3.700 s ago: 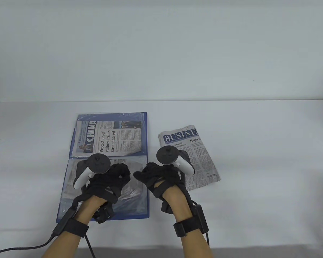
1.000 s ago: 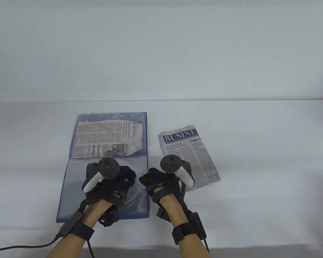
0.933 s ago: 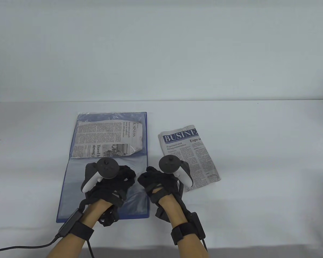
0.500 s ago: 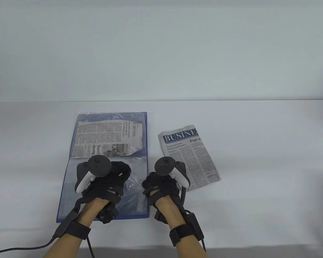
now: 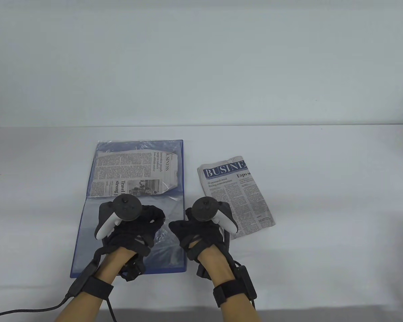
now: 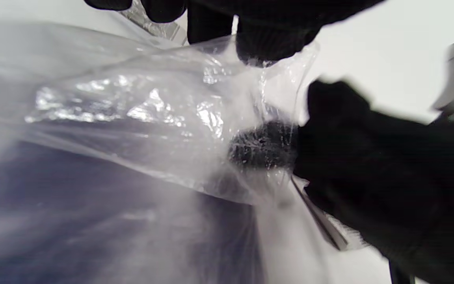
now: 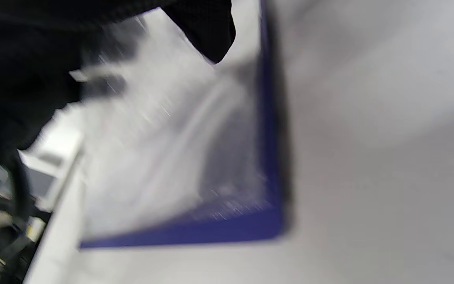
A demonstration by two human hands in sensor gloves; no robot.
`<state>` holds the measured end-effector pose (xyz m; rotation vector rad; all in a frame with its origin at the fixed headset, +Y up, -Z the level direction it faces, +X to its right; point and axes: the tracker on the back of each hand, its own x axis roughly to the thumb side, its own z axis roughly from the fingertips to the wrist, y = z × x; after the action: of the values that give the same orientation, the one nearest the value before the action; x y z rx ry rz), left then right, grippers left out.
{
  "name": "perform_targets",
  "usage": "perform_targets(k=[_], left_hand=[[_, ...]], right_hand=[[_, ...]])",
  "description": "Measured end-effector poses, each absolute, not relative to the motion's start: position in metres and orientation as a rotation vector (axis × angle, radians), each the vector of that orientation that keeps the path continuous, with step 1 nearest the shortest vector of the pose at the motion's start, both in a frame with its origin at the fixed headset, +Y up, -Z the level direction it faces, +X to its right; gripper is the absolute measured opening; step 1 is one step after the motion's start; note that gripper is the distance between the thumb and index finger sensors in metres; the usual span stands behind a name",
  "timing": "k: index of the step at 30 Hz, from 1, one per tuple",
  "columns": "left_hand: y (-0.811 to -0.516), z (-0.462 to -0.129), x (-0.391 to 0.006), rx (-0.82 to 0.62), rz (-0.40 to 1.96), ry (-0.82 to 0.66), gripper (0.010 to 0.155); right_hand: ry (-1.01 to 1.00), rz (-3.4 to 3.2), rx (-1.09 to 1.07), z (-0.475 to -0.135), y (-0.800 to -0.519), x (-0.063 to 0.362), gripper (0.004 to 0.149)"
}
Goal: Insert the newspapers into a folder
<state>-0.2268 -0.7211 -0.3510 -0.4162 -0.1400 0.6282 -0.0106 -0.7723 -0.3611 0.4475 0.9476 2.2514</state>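
Note:
A blue folder (image 5: 84, 234) lies open on the table. Its far half holds a folded newspaper (image 5: 134, 174) under a clear sleeve. My left hand (image 5: 152, 218) pinches the edge of the near half's clear sleeve (image 6: 132, 118) and lifts it. My left fingertips (image 6: 266, 43) grip the plastic from above. My right hand (image 5: 176, 228) is at the sleeve's open right edge. One right finger (image 6: 258, 146) shows through the plastic, inside the opening. A loose folded "BUSINESS" newspaper (image 5: 241, 191) lies on the table right of the folder, beyond my right hand.
The white table (image 5: 322, 201) runs wide to the right and far side. The folder's blue right edge (image 7: 268, 157) shows blurred in the right wrist view. A cable (image 5: 27, 310) trails from my left wrist at the near left.
A sleeve page with the "CHINA" paper was turned over to the far half. Over the last second my left hand raised the near sleeve's edge and my right hand moved left into its opening.

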Motion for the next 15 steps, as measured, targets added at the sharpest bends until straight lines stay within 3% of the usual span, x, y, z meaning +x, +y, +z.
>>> perform_targets(k=[7,11,15], left_hand=[[-0.719,-0.352,-0.232,-0.385,0.684,-0.128,0.041],[-0.719,-0.352,-0.232,-0.399,0.691,-0.137,0.041],[-0.721,-0.352,-0.230,-0.421,0.691,-0.149,0.041]], right_hand=[[0.967,2.248,0.450,-0.361,-0.770,-0.009,0.073],[0.750,2.193,0.349,-0.367,-0.744,0.015,0.072],[0.525,2.280,0.090,-0.368,-0.719,0.071,0.067]])
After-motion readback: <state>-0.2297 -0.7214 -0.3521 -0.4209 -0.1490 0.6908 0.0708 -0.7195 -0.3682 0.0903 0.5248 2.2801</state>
